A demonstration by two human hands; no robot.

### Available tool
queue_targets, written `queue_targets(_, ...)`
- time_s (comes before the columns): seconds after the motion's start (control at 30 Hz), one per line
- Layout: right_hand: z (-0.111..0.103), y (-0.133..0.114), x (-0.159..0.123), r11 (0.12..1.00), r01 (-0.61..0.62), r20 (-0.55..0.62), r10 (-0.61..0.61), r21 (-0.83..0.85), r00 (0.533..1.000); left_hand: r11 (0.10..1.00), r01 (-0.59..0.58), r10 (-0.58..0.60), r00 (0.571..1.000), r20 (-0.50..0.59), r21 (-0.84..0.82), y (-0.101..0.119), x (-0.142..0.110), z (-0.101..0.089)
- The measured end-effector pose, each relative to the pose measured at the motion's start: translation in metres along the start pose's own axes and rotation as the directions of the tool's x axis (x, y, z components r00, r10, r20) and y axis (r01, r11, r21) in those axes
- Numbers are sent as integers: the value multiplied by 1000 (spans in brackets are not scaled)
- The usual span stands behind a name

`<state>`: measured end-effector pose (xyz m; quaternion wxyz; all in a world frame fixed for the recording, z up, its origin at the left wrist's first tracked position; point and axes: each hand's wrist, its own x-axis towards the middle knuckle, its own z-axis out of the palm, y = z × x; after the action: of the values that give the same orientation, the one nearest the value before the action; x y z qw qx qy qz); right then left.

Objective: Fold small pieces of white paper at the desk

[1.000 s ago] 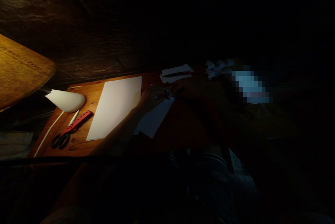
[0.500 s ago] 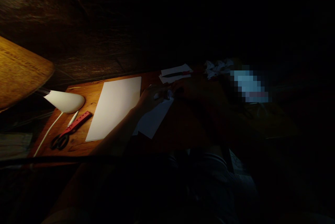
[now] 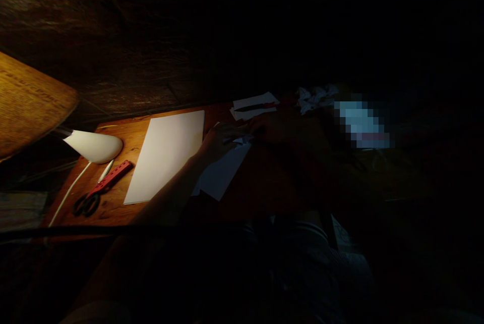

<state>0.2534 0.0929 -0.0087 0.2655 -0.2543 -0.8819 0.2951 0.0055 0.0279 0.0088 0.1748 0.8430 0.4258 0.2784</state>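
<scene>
In the dim middle of the wooden table, my left hand [image 3: 219,137] has its fingers closed on a small piece of folded white paper [image 3: 242,140]. My right hand [image 3: 266,127] meets it from the other side, fingers bent on the same paper; deep shadow hides most of that hand. Beneath them lies a flat white sheet [image 3: 223,170] with a pointed lower edge. To the left of my left forearm is a larger stack of white paper [image 3: 166,157], brightly lit.
A desk lamp [image 3: 94,146] with its cord stands at the left, beside black-handled scissors [image 3: 86,204], a red perforated strip [image 3: 111,177] and a white pen [image 3: 106,171]. Behind my hands are paper pieces [image 3: 251,99] under a dark knife-like tool [image 3: 255,107]. Crumpled paper [image 3: 316,98] lies farther right.
Both hands have shifted slightly at the small paper, which now looks flatter and lower between the fingers. The large sheets and the tools stay where they were.
</scene>
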Motion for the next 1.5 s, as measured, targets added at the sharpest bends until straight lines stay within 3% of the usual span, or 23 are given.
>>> queue_targets(0.1,-2,-5,-1,1000,-18,3,19,-12,1000,999,35,-35,999,-5,18,4,0,1)
queue_targets(0.23,-7,-18,-3,999,-48,19,49,-19,999,986,164,-165,983,-80,-20,10,1,4)
queue_targets(0.37,-9,-33,-4,987,-117,24,121,-109,992,979,195,-203,970,-136,-67,10,1,7)
queue_targets(0.5,-2,-39,-1,947,-200,-37,197,-252,980,966,244,-256,932,-256,-80,5,-2,9)
queue_targets(0.63,7,-36,3,911,-279,-94,262,-305,960,956,275,-292,916,-276,-98,6,-4,15)
queue_targets(0.77,11,-33,5,928,-324,-135,303,-185,944,947,320,-310,885,-348,-30,9,-2,22)
queue_targets(0.97,20,-34,6,968,-240,-193,250,77,949,957,259,-289,874,-391,-129,4,0,21)
queue_targets(1.1,23,-42,7,970,-233,-197,242,70,950,950,243,-304,865,-398,-198,0,3,23)
queue_targets(1.23,23,-48,7,973,-224,-255,232,61,939,907,257,-388,817,-428,-333,-3,5,30)
queue_targets(1.4,25,-46,8,973,-198,-308,226,119,924,865,402,-492,796,-354,-299,-1,2,28)
queue_targets(1.5,28,-45,9,967,-201,-319,242,157,916,861,394,-493,800,-341,-321,5,2,23)
